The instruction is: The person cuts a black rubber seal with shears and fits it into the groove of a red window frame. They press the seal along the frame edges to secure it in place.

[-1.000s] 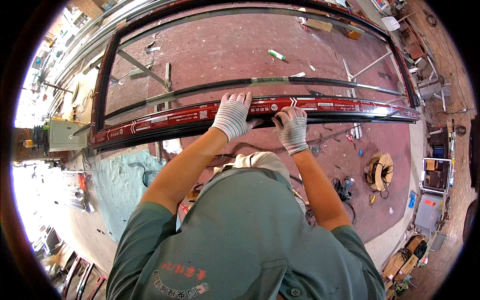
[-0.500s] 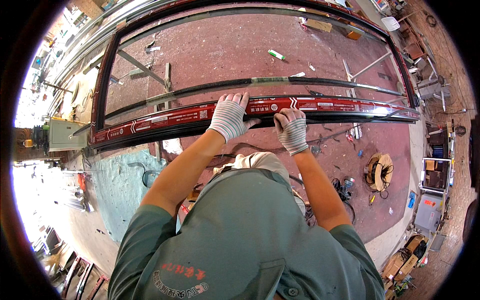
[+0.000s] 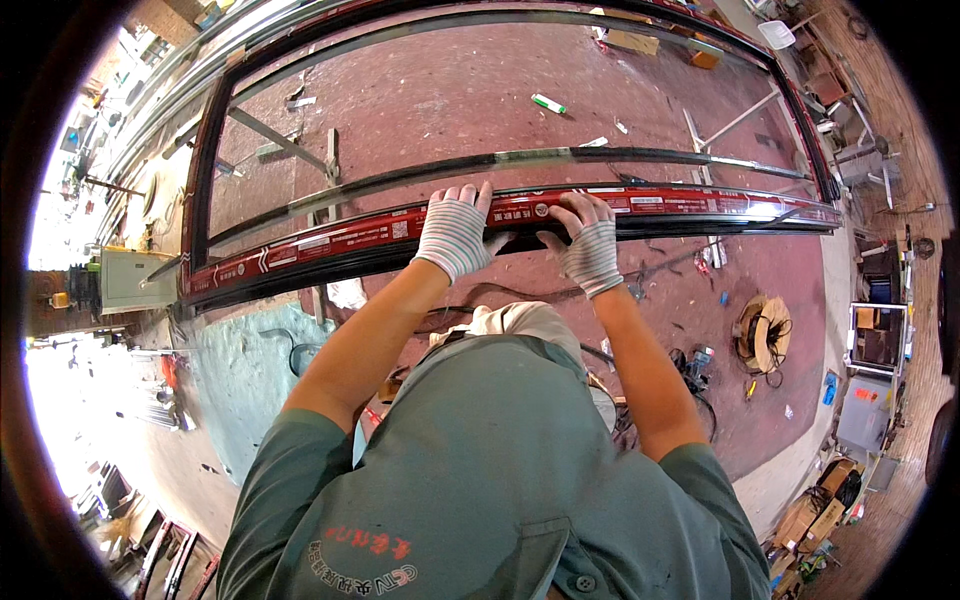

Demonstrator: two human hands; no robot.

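A large rectangular window frame (image 3: 360, 236), black with red printed film along its profile, lies raised off the floor in front of me. My left hand (image 3: 456, 232), in a striped fingerless-tipped glove, grips the near rail, its fingers over the top and its thumb on the near side. Just to the right, my right hand (image 3: 588, 240), gloved the same way, bends its fingers over the same rail, thumb stretched toward the left hand. The underside of the rail is hidden. A dark rubbery-looking strip (image 3: 660, 268) trails behind the right hand.
Metal support bars (image 3: 280, 145) run beneath the frame. A coil of cable with tan wrapping (image 3: 762, 335) lies on the floor at right. At left are a teal sheet (image 3: 245, 380) and a pale green metal box (image 3: 135, 280). A green-and-white tube (image 3: 548, 104) lies beyond the near rail.
My right hand has opened from a tight, fist-like curl, its fingers now spread over the rail and its thumb out. My left hand stays in place. The rail's red film appears shifted slightly left.
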